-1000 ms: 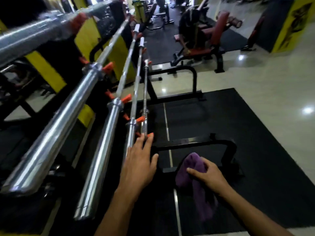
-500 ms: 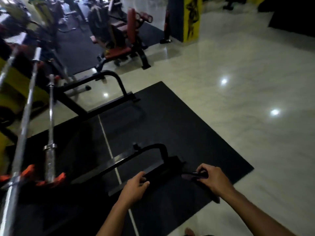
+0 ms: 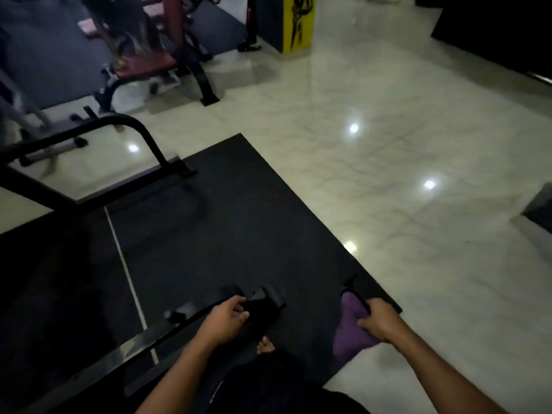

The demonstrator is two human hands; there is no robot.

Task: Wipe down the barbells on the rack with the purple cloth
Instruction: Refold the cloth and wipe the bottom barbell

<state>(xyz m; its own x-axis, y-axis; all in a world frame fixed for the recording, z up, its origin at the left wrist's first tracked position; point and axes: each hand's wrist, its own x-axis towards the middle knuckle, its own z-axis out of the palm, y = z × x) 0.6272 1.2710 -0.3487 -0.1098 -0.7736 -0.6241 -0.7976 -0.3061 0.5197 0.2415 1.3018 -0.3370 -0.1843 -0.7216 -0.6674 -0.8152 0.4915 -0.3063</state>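
While your right hand grips the purple cloth, its fingers are curled round the cloth's upper edge and the rest of the fabric hangs below and to the left of your knuckles, over the corner of the black rubber mat. Your left hand sits well apart from the right, fingers loosely curled, just at the dark curved end of the black rack frame; whether it actually grips the frame or only touches it, you cannot tell in this dim, blurred view. Both your forearms reach forward from the bottom edge, and a bare foot shows between them on the mat, above your dark clothing.

The near frame bar runs from the left hand down toward the lower left. A thin pale seam line crosses the mat diagonally just left of it. Further up on the left stands a second black frame loop, its foot resting on the mat's far edge. Beyond the mat lies glossy pale tiled floor with bright light reflections. At the top left is a gym machine with a dark red seat, and a yellow-and-black pillar stands at the top centre.
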